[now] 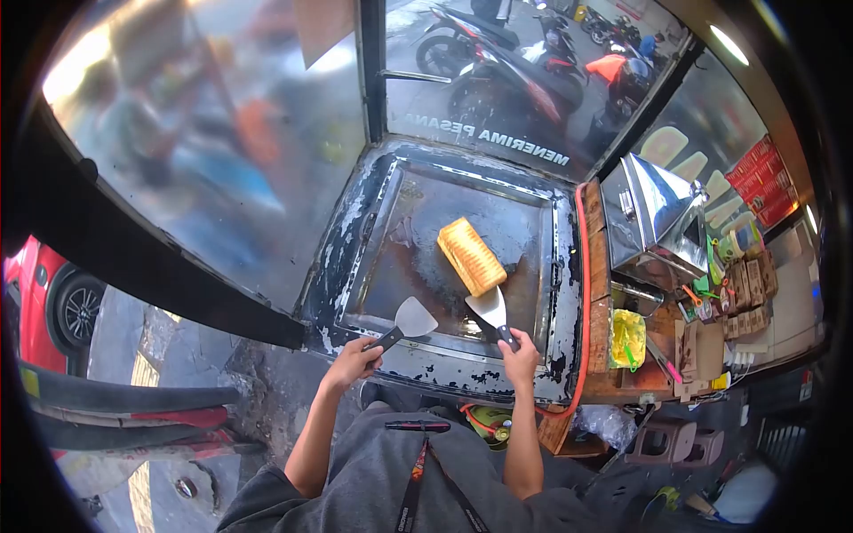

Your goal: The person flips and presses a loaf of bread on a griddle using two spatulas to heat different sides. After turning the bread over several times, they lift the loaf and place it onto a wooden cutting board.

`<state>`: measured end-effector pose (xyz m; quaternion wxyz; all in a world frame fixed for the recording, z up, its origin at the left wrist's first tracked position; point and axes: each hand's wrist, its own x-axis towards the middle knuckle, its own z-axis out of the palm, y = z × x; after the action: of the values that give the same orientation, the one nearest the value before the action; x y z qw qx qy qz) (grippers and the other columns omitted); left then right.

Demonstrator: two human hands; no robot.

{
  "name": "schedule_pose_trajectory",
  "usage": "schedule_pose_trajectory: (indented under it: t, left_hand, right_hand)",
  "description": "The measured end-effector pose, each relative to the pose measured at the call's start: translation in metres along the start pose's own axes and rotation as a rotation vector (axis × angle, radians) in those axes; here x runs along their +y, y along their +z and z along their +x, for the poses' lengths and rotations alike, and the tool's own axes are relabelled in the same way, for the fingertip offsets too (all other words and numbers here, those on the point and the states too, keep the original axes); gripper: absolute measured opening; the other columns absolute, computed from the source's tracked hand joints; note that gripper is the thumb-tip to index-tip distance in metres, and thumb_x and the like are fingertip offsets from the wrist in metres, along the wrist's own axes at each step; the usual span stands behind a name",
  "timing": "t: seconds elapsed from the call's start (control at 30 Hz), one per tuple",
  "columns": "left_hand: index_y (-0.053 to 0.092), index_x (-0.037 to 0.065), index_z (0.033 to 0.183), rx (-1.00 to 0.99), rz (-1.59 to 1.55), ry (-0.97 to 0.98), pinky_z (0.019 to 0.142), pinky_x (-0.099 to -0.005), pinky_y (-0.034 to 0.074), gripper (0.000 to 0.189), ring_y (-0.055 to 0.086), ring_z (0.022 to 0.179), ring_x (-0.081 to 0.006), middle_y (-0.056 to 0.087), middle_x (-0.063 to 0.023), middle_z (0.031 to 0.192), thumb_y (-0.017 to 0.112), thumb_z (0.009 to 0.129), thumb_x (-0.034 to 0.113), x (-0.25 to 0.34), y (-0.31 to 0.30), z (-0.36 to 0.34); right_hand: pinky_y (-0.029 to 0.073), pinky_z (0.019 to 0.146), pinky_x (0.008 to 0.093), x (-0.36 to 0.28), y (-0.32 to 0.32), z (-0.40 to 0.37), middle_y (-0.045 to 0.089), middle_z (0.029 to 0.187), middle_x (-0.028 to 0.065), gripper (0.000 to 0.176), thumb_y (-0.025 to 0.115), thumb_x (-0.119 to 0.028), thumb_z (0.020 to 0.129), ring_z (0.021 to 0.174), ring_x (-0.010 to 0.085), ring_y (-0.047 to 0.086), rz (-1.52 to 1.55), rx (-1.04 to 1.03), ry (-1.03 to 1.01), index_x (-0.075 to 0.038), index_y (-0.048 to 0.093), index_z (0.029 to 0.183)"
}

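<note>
A golden-brown block of toasted bread (471,256) lies on the dark, greasy griddle (418,213). My left hand (357,360) is closed round the black handle of a spatula (416,317), whose wide metal blade hovers over the griddle's front part, apart from the bread. In my right hand (520,357) is a second spatula (490,306), its blade tip right at the near end of the bread.
An orange hose (582,266) runs along the griddle's right edge. Beyond it, a wooden counter (597,244) carries a shiny metal box (653,213), a tub of yellow spread (628,336) and several small brown boxes (746,293). Glass panels (498,115) enclose the far and left sides.
</note>
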<state>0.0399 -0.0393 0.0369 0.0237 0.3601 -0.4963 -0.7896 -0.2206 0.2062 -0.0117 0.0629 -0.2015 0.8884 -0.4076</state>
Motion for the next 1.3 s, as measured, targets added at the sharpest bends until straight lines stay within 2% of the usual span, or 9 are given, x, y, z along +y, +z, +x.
schedule_pose_trajectory:
  t: [0.07, 0.2, 0.3, 0.53, 0.7, 0.73, 0.9, 1.13, 1.3]
  left_hand:
    - [0.055, -0.002, 0.103, 0.02, -0.008, 0.002, 0.04, -0.0207, 0.028, 0.02, 0.04, 0.047, -0.0054, 0.053, -0.0011, 0.066, 0.054, 0.093, 0.014, -0.005, -0.001, -0.01]
    - [0.055, -0.002, 0.107, 0.052, -0.023, 0.016, 0.042, -0.0195, 0.031, 0.022, 0.042, 0.05, -0.0046, 0.052, -0.0003, 0.067, 0.054, 0.093, 0.015, -0.003, -0.005, -0.04]
    - [0.055, -0.002, 0.11, 0.08, -0.053, 0.052, 0.044, -0.019, 0.032, 0.024, 0.043, 0.053, -0.004, 0.052, 0.0003, 0.068, 0.054, 0.094, 0.015, -0.003, -0.013, -0.06]
    - [0.055, -0.002, 0.109, 0.159, -0.082, 0.123, 0.046, -0.0195, 0.034, 0.024, 0.044, 0.055, -0.0042, 0.052, 0.0008, 0.068, 0.054, 0.093, 0.016, -0.01, -0.028, -0.079]
    - [0.056, -0.003, 0.108, 0.201, -0.088, 0.134, 0.046, -0.0204, 0.034, 0.024, 0.044, 0.053, -0.0045, 0.052, 0.0009, 0.066, 0.055, 0.093, 0.015, -0.008, -0.037, -0.092]
    - [0.056, -0.003, 0.108, 0.206, -0.111, 0.136, 0.045, -0.0204, 0.034, 0.024, 0.044, 0.053, -0.0045, 0.051, 0.0009, 0.065, 0.055, 0.092, 0.015, -0.012, -0.039, -0.095]
    - [0.056, -0.005, 0.106, 0.243, -0.149, 0.151, 0.044, -0.0206, 0.033, 0.023, 0.043, 0.052, -0.0046, 0.051, 0.0008, 0.063, 0.055, 0.092, 0.014, -0.019, -0.048, -0.102]
    - [0.055, -0.004, 0.104, 0.227, -0.118, 0.128, 0.044, -0.0204, 0.031, 0.021, 0.042, 0.051, -0.0045, 0.051, -0.0005, 0.065, 0.055, 0.092, 0.013, -0.009, -0.05, -0.09]
    - [0.054, -0.003, 0.104, 0.222, -0.074, 0.142, 0.042, -0.0202, 0.029, 0.019, 0.04, 0.05, -0.0046, 0.051, -0.0012, 0.066, 0.055, 0.093, 0.012, 0.003, -0.044, -0.076]
  right_hand:
    - [0.051, 0.073, 0.0333, -0.017, 0.014, 0.013, 0.07, 0.089, 0.0135, 0.036, 0.074, -0.013, 0.073, 0.079, 0.0226, 0.068, -0.023, 0.014, -0.05, -0.002, 0.064, 0.105]
    - [0.051, 0.074, 0.0354, -0.087, -0.004, 0.021, 0.069, 0.09, 0.0153, 0.034, 0.073, -0.019, 0.074, 0.081, 0.026, 0.068, -0.195, -0.218, 0.029, -0.003, 0.065, 0.102]
    - [0.051, 0.079, 0.0388, -0.113, 0.005, 0.035, 0.069, 0.093, 0.0175, 0.035, 0.071, -0.02, 0.074, 0.087, 0.033, 0.067, -0.114, -0.373, -0.139, -0.005, 0.064, 0.105]
    - [0.049, 0.077, 0.0436, -0.193, 0.121, 0.14, 0.068, 0.093, 0.0159, 0.03, 0.059, -0.03, 0.083, 0.089, 0.035, 0.064, -0.337, -0.348, -0.484, -0.01, 0.065, 0.105]
    - [0.05, 0.081, 0.041, -0.227, 0.145, 0.184, 0.069, 0.096, 0.0147, 0.033, 0.066, -0.03, 0.074, 0.091, 0.0311, 0.066, -0.721, -0.495, -0.491, -0.012, 0.069, 0.102]
    - [0.052, 0.079, 0.0407, -0.229, 0.139, 0.182, 0.07, 0.091, 0.0134, 0.029, 0.068, -0.028, 0.069, 0.088, 0.0302, 0.067, -0.782, -0.5, -0.502, -0.012, 0.072, 0.093]
    - [0.053, 0.075, 0.0394, -0.212, 0.073, 0.12, 0.07, 0.082, 0.013, 0.018, 0.068, -0.026, 0.066, 0.081, 0.0303, 0.068, -1.002, -0.614, -0.465, -0.013, 0.074, 0.078]
    - [0.052, 0.077, 0.0433, -0.163, -0.01, 0.032, 0.069, 0.084, 0.0171, 0.026, 0.064, -0.029, 0.076, 0.082, 0.0337, 0.067, -0.887, -0.498, -0.28, -0.011, 0.072, 0.092]
    - [0.051, 0.075, 0.0474, -0.149, 0.002, -0.006, 0.067, 0.08, 0.0213, 0.029, 0.063, -0.031, 0.08, 0.08, 0.0387, 0.066, -0.826, -0.384, -0.135, -0.005, 0.067, 0.094]
